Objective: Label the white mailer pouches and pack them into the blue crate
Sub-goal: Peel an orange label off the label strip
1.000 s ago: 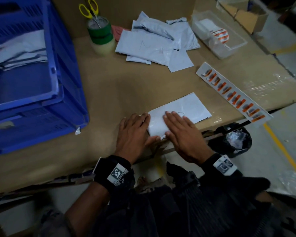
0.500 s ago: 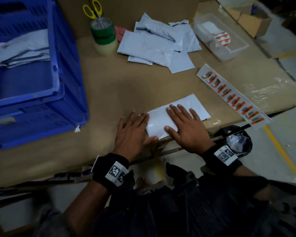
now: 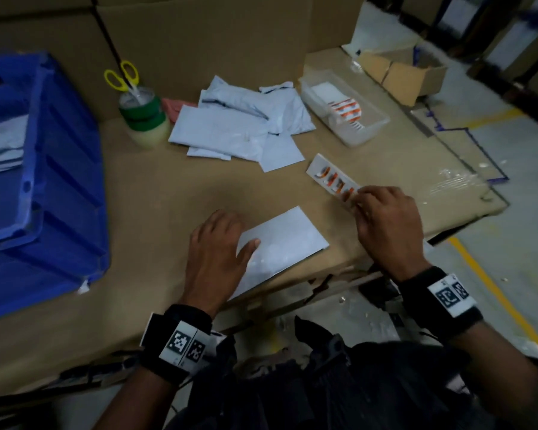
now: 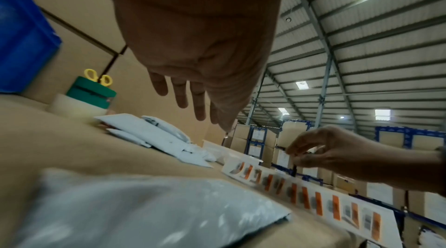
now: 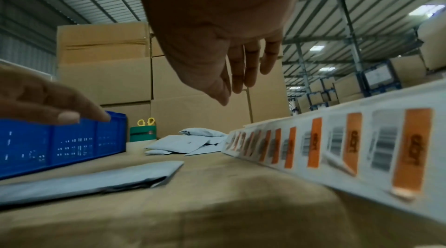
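Here the left hand (image 3: 218,252) lies flat, fingers straight, on the pouch (image 3: 281,243) at the desk's (image 3: 137,206) near edge; the right hand (image 3: 385,225) pinches the label strip (image 3: 331,178), just right of it.

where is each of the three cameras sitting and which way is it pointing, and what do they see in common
Head: worn on the head, looking forward and down at the cardboard table; shows both forearms, left hand on a white pouch, right hand at the label strip.
Left wrist: low over the table, looking along the left palm toward the strip and right hand.
Right wrist: low, looking along the right palm toward the blue crate; left fingers show.
Shared: all three show pouch, strip and scissors.
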### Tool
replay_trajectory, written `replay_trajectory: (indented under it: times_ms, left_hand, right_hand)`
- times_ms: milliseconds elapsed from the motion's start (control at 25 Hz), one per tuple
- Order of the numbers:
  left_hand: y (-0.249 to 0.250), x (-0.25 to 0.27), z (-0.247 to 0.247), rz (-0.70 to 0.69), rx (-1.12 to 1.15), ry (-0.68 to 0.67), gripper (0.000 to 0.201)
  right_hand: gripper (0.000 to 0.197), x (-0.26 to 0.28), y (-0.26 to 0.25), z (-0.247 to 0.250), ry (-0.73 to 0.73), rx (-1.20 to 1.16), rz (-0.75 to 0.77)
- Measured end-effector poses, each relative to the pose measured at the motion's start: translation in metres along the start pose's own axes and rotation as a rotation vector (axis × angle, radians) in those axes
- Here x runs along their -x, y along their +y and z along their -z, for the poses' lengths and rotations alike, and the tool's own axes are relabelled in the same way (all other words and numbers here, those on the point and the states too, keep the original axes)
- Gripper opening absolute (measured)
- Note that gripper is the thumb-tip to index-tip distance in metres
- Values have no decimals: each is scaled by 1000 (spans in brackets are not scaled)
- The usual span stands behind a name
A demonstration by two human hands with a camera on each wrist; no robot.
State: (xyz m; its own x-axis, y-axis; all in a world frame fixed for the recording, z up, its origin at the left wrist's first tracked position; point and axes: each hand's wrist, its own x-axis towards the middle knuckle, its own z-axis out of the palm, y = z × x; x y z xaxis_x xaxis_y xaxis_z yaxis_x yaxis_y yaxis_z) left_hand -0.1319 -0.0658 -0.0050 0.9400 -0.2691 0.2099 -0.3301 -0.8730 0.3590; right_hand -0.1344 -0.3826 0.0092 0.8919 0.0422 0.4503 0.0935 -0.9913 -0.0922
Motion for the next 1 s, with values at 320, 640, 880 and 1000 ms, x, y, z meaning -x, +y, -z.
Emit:
replay_trajectory:
  times_ms: [320,640,880,1000]
  left_hand:
    - [87,-81,0,-188,17,200,14]
    - [96,-104,0,-165,71,209,32]
    - [94,-129,35,-241,-62,247,43]
    - [91,-129,52,-279,-46,222,16]
  right_hand:
    - [38,-56,18,-27,-351,82,-153]
    - [28,-58,34,6,-165,-203,-95]
    - [33,-62,30,65,-81,-229,164]
    - [31,-68,28,82,-61,-182,189]
